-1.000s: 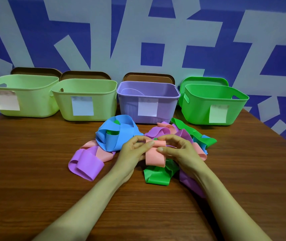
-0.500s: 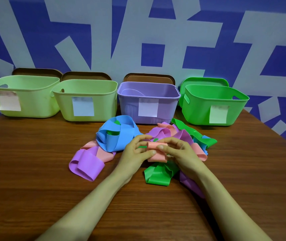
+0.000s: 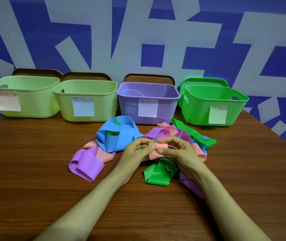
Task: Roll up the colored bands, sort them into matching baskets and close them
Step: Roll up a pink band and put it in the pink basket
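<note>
At table (image 3: 34,153) centre: half-rolled pink band (image 3: 158,148) pinched between left hand (image 3: 136,151) and right hand (image 3: 179,151). Risk: roll sprung open if pinch eased; green band (image 3: 158,174) dragged by tangled tail.

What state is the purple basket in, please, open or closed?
Open: the purple basket shows its bare rim and inside, and a brown lid stands behind it.

My two bare arms reach forward and my hands meet in the middle. My left hand (image 3: 135,152) and my right hand (image 3: 178,152) face each other with curled fingers. Both thumbs press the near side of a pink band (image 3: 158,153), and my fingers hold its far side.
</note>
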